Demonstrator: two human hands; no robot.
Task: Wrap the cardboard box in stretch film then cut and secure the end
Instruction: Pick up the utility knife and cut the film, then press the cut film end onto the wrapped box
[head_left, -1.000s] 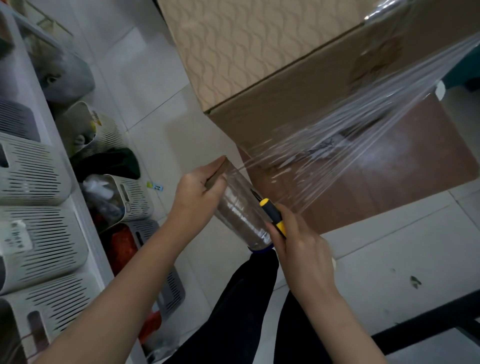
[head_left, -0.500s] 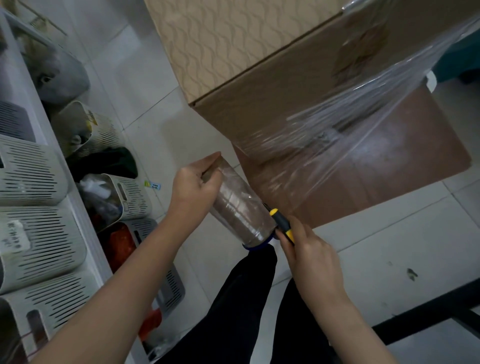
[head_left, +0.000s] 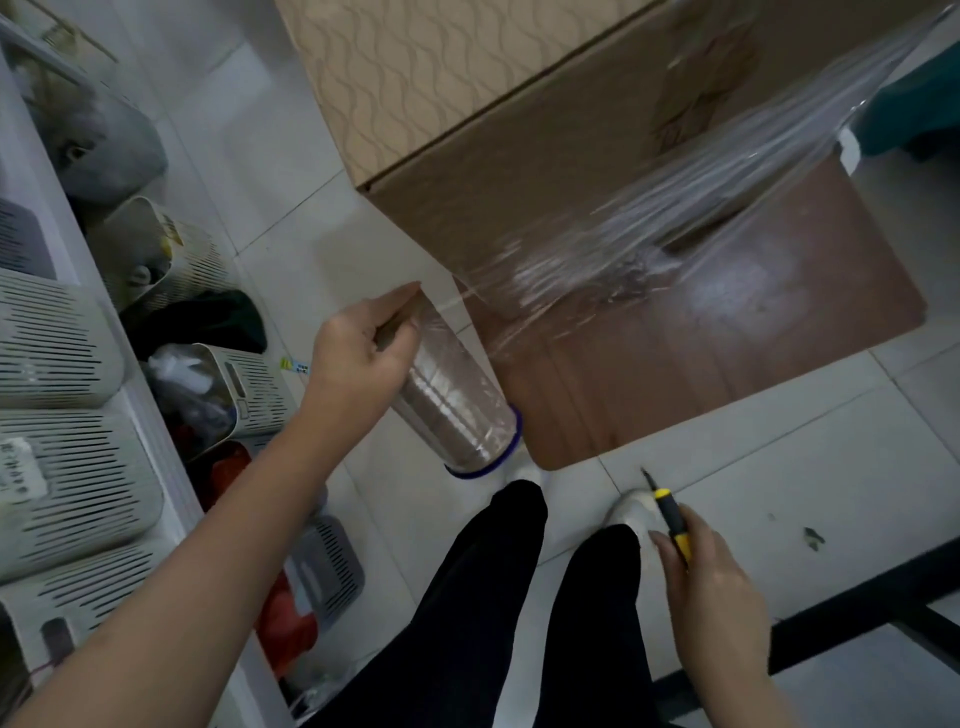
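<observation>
Two hands are working apart: left hand (head_left: 363, 358) is gripping the upper end of the stretch film roll (head_left: 457, 410), tilting it off the cardboard box (head_left: 519, 156), probably tensioning the film (head_left: 649, 234). Right hand (head_left: 717, 587) is clutching a yellow cutter (head_left: 670, 525), blade pointing away, well below. Box is sitting on a brown board (head_left: 753, 353). Slotted baskets (head_left: 52, 332) are crowding the left and a dark frame (head_left: 857, 623) is hemming in the right.

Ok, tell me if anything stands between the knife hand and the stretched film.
Nothing visible does. The right hand holds the yellow-and-black knife apart from the clear stretch film, with only floor behind the gap. The left hand grips the film roll off to the side.
</observation>
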